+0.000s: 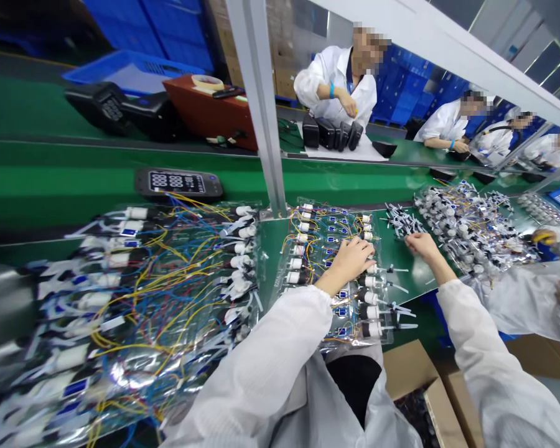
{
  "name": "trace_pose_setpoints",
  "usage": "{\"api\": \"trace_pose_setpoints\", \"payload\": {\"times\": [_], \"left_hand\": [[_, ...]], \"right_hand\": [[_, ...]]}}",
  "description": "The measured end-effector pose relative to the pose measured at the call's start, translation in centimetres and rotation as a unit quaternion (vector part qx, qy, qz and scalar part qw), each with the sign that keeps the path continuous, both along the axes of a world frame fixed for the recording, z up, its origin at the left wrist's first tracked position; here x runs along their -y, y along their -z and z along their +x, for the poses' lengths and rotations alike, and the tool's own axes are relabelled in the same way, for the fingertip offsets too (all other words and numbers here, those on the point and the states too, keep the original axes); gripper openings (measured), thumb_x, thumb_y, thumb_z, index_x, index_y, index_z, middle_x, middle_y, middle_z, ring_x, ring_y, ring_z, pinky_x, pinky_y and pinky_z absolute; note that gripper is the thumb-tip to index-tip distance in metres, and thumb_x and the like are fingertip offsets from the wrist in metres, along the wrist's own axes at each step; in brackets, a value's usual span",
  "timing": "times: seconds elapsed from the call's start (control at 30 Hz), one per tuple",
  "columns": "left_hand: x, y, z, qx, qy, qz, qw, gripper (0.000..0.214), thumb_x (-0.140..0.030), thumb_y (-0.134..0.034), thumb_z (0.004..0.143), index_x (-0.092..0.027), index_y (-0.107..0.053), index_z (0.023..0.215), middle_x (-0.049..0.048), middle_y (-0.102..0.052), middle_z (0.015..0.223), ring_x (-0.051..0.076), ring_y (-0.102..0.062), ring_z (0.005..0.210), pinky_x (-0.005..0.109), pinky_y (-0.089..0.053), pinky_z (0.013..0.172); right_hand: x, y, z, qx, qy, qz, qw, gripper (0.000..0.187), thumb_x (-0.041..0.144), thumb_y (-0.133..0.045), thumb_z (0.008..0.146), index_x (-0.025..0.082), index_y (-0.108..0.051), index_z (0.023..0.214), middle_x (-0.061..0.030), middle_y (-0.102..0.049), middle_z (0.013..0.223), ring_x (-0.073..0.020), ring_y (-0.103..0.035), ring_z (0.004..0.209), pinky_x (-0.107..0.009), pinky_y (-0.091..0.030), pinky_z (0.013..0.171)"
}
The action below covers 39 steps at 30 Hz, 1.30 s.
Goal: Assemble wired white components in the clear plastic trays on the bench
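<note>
My left hand (352,260) lies over the right-hand row of white cylindrical parts on a clear plastic tray (284,287), its bent fingers closed at one of them. The lower white cylinders (372,312) have black pieces with white tubes (404,311) sticking out to the right. Small blue pieces (340,312) and yellow wires run down the tray's middle. My right hand (424,246) is pinched at the edge of a loose pile of small black parts with white tubes (404,219); what its fingertips hold is hidden.
To the left, a larger clear tray (177,323) carries wired white cylinders. A black display unit (180,183) rests behind it. A metal post (261,106) rises ahead. More assemblies (471,227) are heaped right, beside a co-worker's sleeve (532,298). Open cardboard boxes (413,367) stand below.
</note>
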State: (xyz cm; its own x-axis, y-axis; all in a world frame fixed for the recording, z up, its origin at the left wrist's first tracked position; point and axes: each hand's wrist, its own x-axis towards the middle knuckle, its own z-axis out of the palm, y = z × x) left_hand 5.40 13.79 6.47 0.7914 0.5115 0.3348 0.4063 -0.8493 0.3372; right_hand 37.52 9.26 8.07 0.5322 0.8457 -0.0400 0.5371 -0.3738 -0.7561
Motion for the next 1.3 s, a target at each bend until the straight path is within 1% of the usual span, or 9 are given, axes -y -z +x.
{"api": "trace_pose_setpoints", "payload": {"times": [0.13, 0.27, 0.4, 0.53, 0.67, 0.8, 1.03, 1.2, 1.3], "left_hand": [[-0.2, 0.1, 0.1, 0.001, -0.003, 0.001, 1.000, 0.017, -0.036, -0.066, 0.102, -0.024, -0.067, 0.114, 0.0079, -0.073, 0.121, 0.029, -0.055, 0.119, 0.043, -0.041, 0.094], [-0.2, 0.3, 0.2, 0.019, 0.000, -0.018, 1.000, 0.018, -0.030, -0.056, 0.107, -0.025, -0.067, 0.119, 0.0073, -0.073, 0.122, 0.027, -0.054, 0.122, 0.043, -0.040, 0.097], [-0.3, 0.5, 0.2, 0.011, 0.010, -0.023, 1.000, 0.026, -0.022, -0.051, 0.106, -0.027, -0.072, 0.120, 0.0069, -0.073, 0.125, 0.028, -0.052, 0.125, 0.046, -0.039, 0.101], [-0.2, 0.5, 0.0, -0.010, 0.017, 0.000, 1.000, 0.029, -0.028, -0.051, 0.106, -0.028, -0.074, 0.124, 0.0087, -0.070, 0.130, 0.032, -0.050, 0.126, 0.050, -0.039, 0.102], [0.2, 0.2, 0.0, -0.015, 0.008, 0.020, 1.000, 0.031, -0.033, -0.049, 0.106, -0.027, -0.073, 0.124, 0.0101, -0.067, 0.131, 0.033, -0.051, 0.125, 0.051, -0.039, 0.104], [0.6, -0.3, 0.1, -0.013, -0.018, 0.018, 1.000, 0.031, -0.038, -0.051, 0.105, -0.023, -0.072, 0.122, 0.0129, -0.068, 0.127, 0.034, -0.053, 0.123, 0.051, -0.042, 0.099], [0.3, -0.6, 0.2, 0.018, -0.054, -0.019, 0.998, 0.033, -0.044, -0.067, 0.100, -0.022, -0.067, 0.124, 0.0119, -0.072, 0.124, 0.033, -0.056, 0.120, 0.046, -0.045, 0.095], [-0.3, -0.1, 0.3, 0.026, -0.055, -0.041, 0.997, 0.028, -0.030, -0.071, 0.097, -0.021, -0.067, 0.124, 0.0094, -0.075, 0.121, 0.030, -0.058, 0.120, 0.043, -0.048, 0.095], [-0.4, 0.2, 0.2, 0.044, -0.050, -0.052, 0.996, 0.028, -0.031, -0.071, 0.098, -0.020, -0.070, 0.123, 0.0090, -0.075, 0.120, 0.029, -0.059, 0.120, 0.043, -0.048, 0.098]], "right_hand": [[1.8, -2.9, 0.2, -0.150, -0.029, 0.040, 0.987, 0.035, 0.051, -0.080, 0.076, 0.024, -0.060, 0.068, 0.0016, -0.053, 0.056, -0.0096, -0.038, 0.043, -0.025, -0.030, 0.035], [2.8, -5.7, -1.2, -0.246, -0.043, 0.105, 0.963, 0.032, 0.043, -0.085, 0.074, 0.025, -0.059, 0.072, 0.0001, -0.062, 0.068, -0.0118, -0.056, 0.057, -0.025, -0.051, 0.047], [2.3, -6.6, -5.3, -0.304, -0.076, 0.152, 0.937, 0.023, 0.028, -0.089, 0.073, 0.024, -0.067, 0.078, -0.0013, -0.073, 0.089, -0.0142, -0.071, 0.081, -0.027, -0.063, 0.072], [1.3, -5.0, -9.9, -0.331, -0.114, 0.147, 0.925, 0.027, 0.026, -0.095, 0.067, 0.023, -0.072, 0.081, -0.0021, -0.077, 0.088, -0.0172, -0.075, 0.078, -0.031, -0.065, 0.072], [1.2, -2.2, -12.1, -0.337, -0.101, 0.125, 0.928, 0.033, 0.031, -0.100, 0.062, 0.020, -0.073, 0.077, -0.0035, -0.078, 0.082, -0.0186, -0.077, 0.075, -0.031, -0.066, 0.073], [2.0, -0.4, -12.2, -0.329, -0.075, 0.129, 0.932, 0.038, 0.036, -0.100, 0.061, 0.021, -0.069, 0.076, -0.0020, -0.076, 0.080, -0.0205, -0.078, 0.075, -0.033, -0.068, 0.072], [3.1, 0.7, -12.2, -0.269, -0.084, 0.132, 0.950, 0.038, 0.043, -0.098, 0.065, 0.023, -0.067, 0.075, -0.0025, -0.076, 0.083, -0.0198, -0.075, 0.075, -0.031, -0.063, 0.065], [2.5, 1.3, -12.3, -0.209, -0.102, 0.147, 0.961, 0.033, 0.042, -0.097, 0.068, 0.023, -0.071, 0.077, -0.0043, -0.079, 0.088, -0.0192, -0.072, 0.085, -0.033, -0.059, 0.083], [2.0, 1.9, -12.5, -0.201, -0.096, 0.164, 0.961, 0.033, 0.045, -0.094, 0.071, 0.024, -0.070, 0.079, -0.0037, -0.079, 0.089, -0.0193, -0.071, 0.087, -0.035, -0.057, 0.089]]}}
